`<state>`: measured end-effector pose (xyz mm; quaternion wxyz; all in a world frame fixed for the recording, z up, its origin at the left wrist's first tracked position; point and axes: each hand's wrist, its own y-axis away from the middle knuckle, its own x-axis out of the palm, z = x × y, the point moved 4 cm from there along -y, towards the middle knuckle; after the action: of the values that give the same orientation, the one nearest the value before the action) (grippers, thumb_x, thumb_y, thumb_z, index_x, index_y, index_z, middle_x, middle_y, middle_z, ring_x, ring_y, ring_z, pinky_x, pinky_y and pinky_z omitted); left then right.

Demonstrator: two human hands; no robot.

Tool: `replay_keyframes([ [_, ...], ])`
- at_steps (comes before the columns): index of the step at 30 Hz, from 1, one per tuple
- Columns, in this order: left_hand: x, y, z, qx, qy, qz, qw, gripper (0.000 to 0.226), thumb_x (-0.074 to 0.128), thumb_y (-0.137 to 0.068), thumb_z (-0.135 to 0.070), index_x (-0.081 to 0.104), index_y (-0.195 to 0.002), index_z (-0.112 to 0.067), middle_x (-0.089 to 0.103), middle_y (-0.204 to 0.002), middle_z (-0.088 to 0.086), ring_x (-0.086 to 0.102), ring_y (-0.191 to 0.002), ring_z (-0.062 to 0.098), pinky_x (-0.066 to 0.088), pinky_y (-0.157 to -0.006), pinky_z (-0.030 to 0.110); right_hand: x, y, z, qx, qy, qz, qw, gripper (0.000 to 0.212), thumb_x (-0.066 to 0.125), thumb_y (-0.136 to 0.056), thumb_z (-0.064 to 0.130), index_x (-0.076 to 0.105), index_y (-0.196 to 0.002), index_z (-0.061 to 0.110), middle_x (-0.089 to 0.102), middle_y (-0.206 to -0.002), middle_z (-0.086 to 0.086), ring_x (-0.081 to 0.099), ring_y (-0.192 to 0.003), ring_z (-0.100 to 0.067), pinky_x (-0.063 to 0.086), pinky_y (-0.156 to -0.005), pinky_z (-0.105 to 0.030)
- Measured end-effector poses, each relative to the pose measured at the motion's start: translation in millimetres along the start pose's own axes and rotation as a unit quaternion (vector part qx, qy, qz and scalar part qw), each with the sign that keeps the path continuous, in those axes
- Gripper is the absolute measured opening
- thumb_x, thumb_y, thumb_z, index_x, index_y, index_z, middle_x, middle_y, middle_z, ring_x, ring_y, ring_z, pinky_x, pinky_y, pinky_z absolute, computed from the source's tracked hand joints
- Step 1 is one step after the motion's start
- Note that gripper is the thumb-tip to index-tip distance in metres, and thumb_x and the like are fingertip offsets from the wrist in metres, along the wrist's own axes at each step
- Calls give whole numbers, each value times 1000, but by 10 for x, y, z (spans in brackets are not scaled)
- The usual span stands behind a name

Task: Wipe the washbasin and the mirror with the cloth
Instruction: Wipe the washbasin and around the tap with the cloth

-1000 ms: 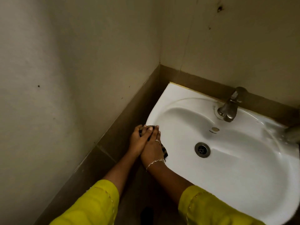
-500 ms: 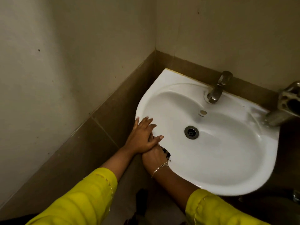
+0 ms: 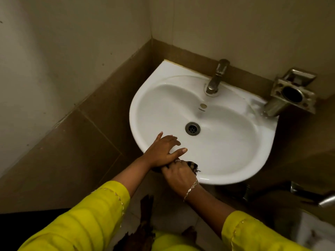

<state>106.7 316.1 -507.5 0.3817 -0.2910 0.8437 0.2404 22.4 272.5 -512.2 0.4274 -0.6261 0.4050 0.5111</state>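
There are one washbasin (image 3: 226,160), one tap (image 3: 216,77), one drain (image 3: 192,128), one cloth (image 3: 192,165), two hands, one bracelet (image 3: 190,189) and one metal holder (image 3: 291,93).

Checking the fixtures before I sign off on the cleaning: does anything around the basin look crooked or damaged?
Nothing looks broken. The metal holder by the washbasin sits tilted, though the wide-angle lens may exaggerate that. The tap stands upright.

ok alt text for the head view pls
Right hand presses a dark checked cloth onto the front rim of a white ceramic washbasin, the left hand laid flat just above it. A steel tap stands at the back.
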Motion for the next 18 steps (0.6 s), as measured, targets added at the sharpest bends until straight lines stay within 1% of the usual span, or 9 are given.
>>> replay_keyframes([
  [3,174,-1,-215,17,21,11,1000,44,43,-92,-42,53,-123,-12,47,-139,8,31,-135,14,-1,-117,38,-3,208,-155,-13,29,-28,999,25,83,-52,29,74,-72,17,67,-55,-6,60,-44,-17,48,-46,-22],
  [6,337,-14,-405,27,38,22,999,44,41,-93,-43,54,-122,-12,50,-137,7,34,-133,13,-1,-116,37,-10,413,-306,-25,38,-53,998,20,80,-58,26,75,-76,18,72,-65,-7,65,-51,-18,52,-52,-25],
  [8,420,-19,-517,29,60,20,998,45,41,-93,-44,55,-121,-12,52,-135,7,36,-132,14,-1,-115,36,-30,545,-407,-33,27,-81,996,14,71,-67,21,75,-79,18,74,-73,-8,68,-59,-21,56,-57,-28],
  [10,500,-25,-640,38,73,21,996,50,39,-91,-48,55,-120,-11,54,-132,7,38,-130,15,0,-115,35,-57,653,-512,-41,11,-119,992,22,55,-74,15,76,-81,16,74,-77,-10,70,-65,-23,57,-62,-32],
  [11,542,-31,-698,43,77,22,996,52,37,-89,-49,54,-120,-11,55,-131,7,39,-130,15,1,-115,35,-63,706,-566,-48,4,-137,989,25,51,-76,13,76,-81,15,74,-77,-11,70,-68,-24,57,-63,-33],
  [13,621,-55,-799,52,83,23,995,50,38,-90,-47,52,-122,-11,54,-131,8,38,-131,16,1,-115,35,-46,828,-697,-70,-11,-156,985,24,51,-78,12,75,-83,13,74,-79,-11,71,-71,-25,56,-63,-32],
  [15,680,-71,-844,60,69,24,996,49,39,-91,-46,50,-125,-12,53,-132,8,37,-132,17,2,-115,35,-7,956,-864,-96,-19,-157,983,21,53,-82,13,72,-91,12,73,-85,-12,70,-74,-26,55,-65,-32],
  [18,718,-72,-840,88,-4,24,996,59,31,-87,-51,48,-126,-11,53,-130,10,37,-130,20,6,-115,39,35,1133,-1187,-117,-3,-151,981,20,50,-89,15,59,-107,12,72,-93,-11,68,-80,-25,52,-68,-34],
])
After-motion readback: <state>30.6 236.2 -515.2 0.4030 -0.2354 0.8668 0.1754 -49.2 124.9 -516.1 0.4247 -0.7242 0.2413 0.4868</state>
